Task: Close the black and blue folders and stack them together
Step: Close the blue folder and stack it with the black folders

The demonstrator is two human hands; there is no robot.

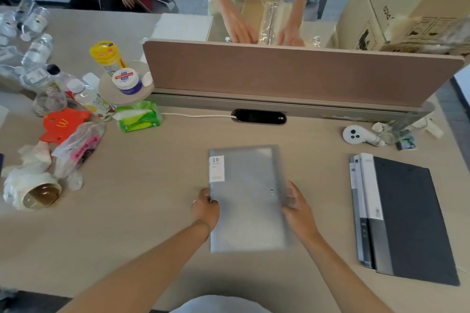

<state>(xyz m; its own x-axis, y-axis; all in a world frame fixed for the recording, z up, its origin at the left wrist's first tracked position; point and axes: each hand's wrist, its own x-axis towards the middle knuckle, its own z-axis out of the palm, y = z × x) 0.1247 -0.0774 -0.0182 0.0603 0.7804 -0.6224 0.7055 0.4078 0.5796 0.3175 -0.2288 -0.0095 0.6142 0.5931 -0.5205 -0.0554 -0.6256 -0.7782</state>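
Note:
A closed grey-blue folder (pixel 248 198) with a white "20" label lies flat in the middle of the desk. My left hand (pixel 206 207) grips its left edge and my right hand (pixel 298 208) grips its right edge. A closed black folder (pixel 412 221) lies at the right, on top of other thin folders whose white and grey spines (pixel 361 208) show along its left side.
A brown divider panel (pixel 292 71) crosses the back of the desk; another person's hands work behind it. Bottles, a tissue pack (pixel 138 115), bags and a cup clutter the left. A white controller (pixel 356 134) lies at the back right.

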